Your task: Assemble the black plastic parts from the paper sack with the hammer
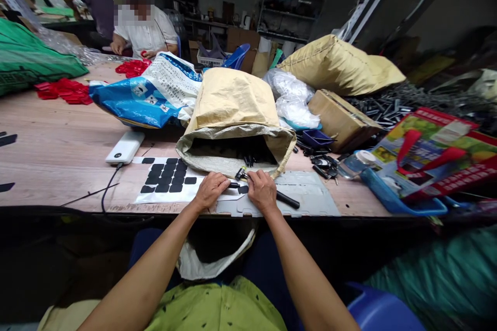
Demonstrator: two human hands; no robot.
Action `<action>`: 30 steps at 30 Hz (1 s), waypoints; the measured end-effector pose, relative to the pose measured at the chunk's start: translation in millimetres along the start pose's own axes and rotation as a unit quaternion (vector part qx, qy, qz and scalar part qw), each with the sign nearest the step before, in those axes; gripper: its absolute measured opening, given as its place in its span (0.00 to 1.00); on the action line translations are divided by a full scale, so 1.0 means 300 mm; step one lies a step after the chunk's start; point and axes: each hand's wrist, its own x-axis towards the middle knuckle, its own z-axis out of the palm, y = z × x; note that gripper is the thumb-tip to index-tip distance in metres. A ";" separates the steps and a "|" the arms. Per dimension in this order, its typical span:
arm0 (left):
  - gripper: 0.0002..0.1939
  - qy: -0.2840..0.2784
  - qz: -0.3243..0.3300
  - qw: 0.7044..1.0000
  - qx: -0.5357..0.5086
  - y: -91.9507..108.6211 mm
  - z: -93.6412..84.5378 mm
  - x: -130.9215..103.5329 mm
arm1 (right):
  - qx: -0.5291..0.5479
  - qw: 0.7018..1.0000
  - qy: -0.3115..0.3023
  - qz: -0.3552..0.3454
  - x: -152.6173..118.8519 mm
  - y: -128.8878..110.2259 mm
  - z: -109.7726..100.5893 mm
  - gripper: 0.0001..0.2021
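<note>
My left hand (212,189) is closed on a short black rod (234,185) above the table's front edge. Beside it, my right hand (262,190) has its fingers curled round a small dark metal-looking part (241,173). A black tube (288,199) lies just right of that hand. Between the hands a black patch (243,190) rests on the grey board (310,191). To the left, a white sheet (135,195) bears several black rounded squares (170,175). Behind my hands the open paper sack (236,98) lies with its mouth towards me, dark pieces inside.
A white power bank (125,148) with a cable lies left. Blue-white sack (143,95), cardboard box (341,119), water bottle (355,164) and blue tray (404,204) with a red bag (435,155) surround the work area. Two people sit at the back left. An open sack (213,269) hangs below the edge.
</note>
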 end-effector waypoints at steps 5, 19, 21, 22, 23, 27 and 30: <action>0.21 0.003 -0.003 1.000 0.004 -0.002 0.003 -0.002 | 0.003 1.000 0.002 0.001 -0.001 0.000 0.001 0.11; 0.18 -0.070 -0.009 0.987 -0.147 0.193 -0.072 -0.198 | 0.004 1.000 0.004 0.006 0.001 0.001 -0.001 0.10; 0.16 -0.150 -0.028 0.979 -0.138 0.200 -0.041 -0.287 | 0.004 1.000 0.005 0.007 0.002 0.001 0.000 0.10; 0.15 -0.174 -0.046 0.978 -0.107 0.191 -0.016 -0.326 | 0.005 1.000 0.006 0.007 0.002 0.001 0.000 0.10; 0.14 -0.187 -0.071 0.978 -0.064 0.174 0.013 -0.359 | 0.005 1.000 0.007 0.007 0.002 0.001 0.001 0.10; 0.11 -0.224 -0.205 0.946 0.117 0.083 0.126 -0.413 | 0.003 1.000 0.008 0.007 0.001 0.002 0.006 0.10; 0.14 -0.268 -0.290 0.901 0.181 0.039 0.171 -0.391 | 0.001 1.000 0.006 0.007 0.000 0.004 0.009 0.10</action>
